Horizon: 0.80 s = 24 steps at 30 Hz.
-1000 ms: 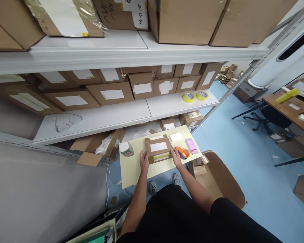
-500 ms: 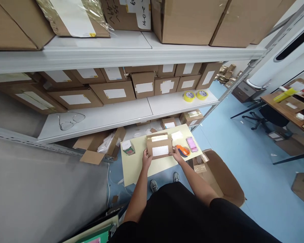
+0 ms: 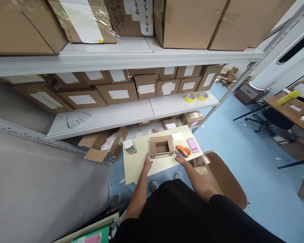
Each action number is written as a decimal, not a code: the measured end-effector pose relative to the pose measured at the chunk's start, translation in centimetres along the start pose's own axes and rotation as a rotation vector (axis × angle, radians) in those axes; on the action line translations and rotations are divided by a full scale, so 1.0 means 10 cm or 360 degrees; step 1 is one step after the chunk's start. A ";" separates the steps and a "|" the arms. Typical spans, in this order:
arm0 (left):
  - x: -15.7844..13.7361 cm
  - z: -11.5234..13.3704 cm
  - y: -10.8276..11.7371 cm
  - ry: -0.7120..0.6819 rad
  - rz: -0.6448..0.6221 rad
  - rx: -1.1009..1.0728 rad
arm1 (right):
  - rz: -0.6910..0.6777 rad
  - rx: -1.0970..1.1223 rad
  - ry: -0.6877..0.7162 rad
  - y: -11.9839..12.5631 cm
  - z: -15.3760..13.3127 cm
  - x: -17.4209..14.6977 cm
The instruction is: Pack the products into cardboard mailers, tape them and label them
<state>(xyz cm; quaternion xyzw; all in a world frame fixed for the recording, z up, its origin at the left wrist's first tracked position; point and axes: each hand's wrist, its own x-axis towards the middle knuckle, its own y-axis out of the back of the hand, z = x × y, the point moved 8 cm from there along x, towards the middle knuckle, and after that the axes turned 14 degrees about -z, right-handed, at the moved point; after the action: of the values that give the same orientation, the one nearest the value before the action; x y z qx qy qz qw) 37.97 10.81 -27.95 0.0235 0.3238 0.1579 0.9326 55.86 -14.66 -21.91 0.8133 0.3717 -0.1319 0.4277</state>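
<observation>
A small brown cardboard box point(image 3: 161, 147) stands open side up on a pale yellow table point(image 3: 139, 163). My left hand point(image 3: 148, 164) rests on the table just left of the box's near corner, fingers apart, holding nothing. My right hand point(image 3: 179, 156) lies at the box's right near corner, beside an orange tape dispenser point(image 3: 183, 151), also holding nothing. A white pad point(image 3: 177, 136) and a pink item point(image 3: 193, 145) lie right of the box. A small green and white carton point(image 3: 130, 147) stands to the left.
Grey shelving point(image 3: 121, 114) with many labelled cardboard boxes stands behind the table, with two yellow tape rolls point(image 3: 195, 97) and glasses point(image 3: 77, 119) on it. A large open carton point(image 3: 223, 179) sits on the blue floor at right. A desk and chair stand far right.
The box was lying with its labelled side up, both hands on it; it has been turned over and now stands with its open side up. Both hands have let go.
</observation>
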 end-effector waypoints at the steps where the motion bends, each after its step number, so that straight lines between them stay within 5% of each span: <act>1: -0.04 0.06 0.12 -0.0023 0.0117 0.0008 | 0.0013 0.0040 0.0013 0.07 -0.01 0.01; 5: -0.18 0.62 0.47 -0.0352 0.0490 0.0159 | 0.0140 0.0283 0.0202 0.34 -0.23 0.05; 7: -0.15 0.99 0.39 -0.0551 0.0410 0.0293 | 0.0134 0.0391 0.0438 0.35 -0.51 0.08; 11: 0.01 1.48 -0.14 -0.0755 -0.0050 0.0832 | -0.0164 0.0202 0.0754 0.04 -1.11 0.20; 15: 0.10 1.42 -0.40 -0.0635 -0.0283 0.1160 | -0.0323 -0.0178 0.0649 -0.14 -1.23 0.28; 20: 0.02 1.15 -0.13 -0.0545 -0.0039 0.1277 | -0.0168 -0.0465 0.0396 0.04 -0.82 0.26; 24: 0.08 0.73 -0.02 -0.0190 -0.0125 0.1180 | -0.0345 -0.0471 0.0146 -0.12 -0.35 0.26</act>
<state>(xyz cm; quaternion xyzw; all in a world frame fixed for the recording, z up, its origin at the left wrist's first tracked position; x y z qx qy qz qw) 43.07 11.28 -22.64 0.3562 0.3047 -0.0075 0.8833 56.44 -10.17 -21.95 0.7019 0.4915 -0.0838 0.5086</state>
